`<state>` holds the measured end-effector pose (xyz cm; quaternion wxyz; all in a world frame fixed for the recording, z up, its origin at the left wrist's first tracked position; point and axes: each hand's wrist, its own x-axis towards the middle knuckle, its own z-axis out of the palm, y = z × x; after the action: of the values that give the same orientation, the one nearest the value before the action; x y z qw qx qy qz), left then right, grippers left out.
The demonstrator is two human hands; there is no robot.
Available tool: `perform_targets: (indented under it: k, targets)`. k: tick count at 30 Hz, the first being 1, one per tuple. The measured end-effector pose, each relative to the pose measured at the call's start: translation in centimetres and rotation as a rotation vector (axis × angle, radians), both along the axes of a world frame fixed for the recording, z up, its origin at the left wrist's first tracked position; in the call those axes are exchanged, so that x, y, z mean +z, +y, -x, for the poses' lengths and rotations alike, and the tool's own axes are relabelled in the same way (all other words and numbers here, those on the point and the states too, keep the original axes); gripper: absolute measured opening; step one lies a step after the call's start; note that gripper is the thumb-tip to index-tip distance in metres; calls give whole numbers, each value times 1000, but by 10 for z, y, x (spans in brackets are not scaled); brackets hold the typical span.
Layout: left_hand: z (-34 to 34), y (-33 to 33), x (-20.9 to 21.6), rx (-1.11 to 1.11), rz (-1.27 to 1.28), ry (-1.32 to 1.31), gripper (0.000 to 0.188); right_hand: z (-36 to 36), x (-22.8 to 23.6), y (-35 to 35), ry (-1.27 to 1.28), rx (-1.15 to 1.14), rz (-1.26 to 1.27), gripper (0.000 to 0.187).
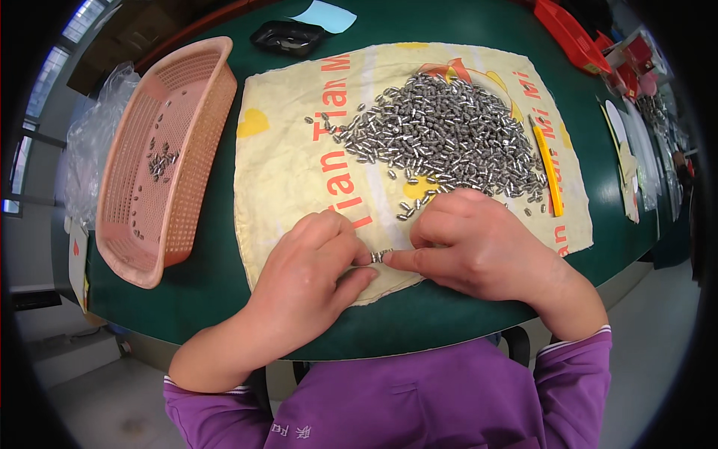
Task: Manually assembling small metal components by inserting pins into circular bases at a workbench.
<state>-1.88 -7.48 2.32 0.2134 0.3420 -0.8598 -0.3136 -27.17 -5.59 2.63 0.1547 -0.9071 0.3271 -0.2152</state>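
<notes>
I see a dark green table (449, 322) with a pale yellow cloth (299, 172) spread over its middle. A heap of small silver metal pieces (449, 135) covers the cloth's far right part, a yellow tool (550, 172) beside it. At the cloth's near edge my left hand (310, 269) and right hand (467, 243) meet fingertip to fingertip, both pinching one small metal piece (378, 257) between them. A pink plastic basket (187, 150) holding a few pieces sits by the table's left edge.
</notes>
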Motion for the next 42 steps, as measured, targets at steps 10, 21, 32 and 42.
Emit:
perform_targets:
  k: [10,21,32,42]
  targets:
    - [1,1,-3,-10,-27,16,19,-2,0,0,-3,-4,8,17]
    - [-1,1,1,11,-12,-35,23,3,1,-3,17,11,11,21]
    - [1,1,-3,-16,14,-27,26,0,-3,-3,-89,-152,-7,16]
    - [12,3,-15,84,64,69,24,-16,-17,4,-206,-229,-115,15]
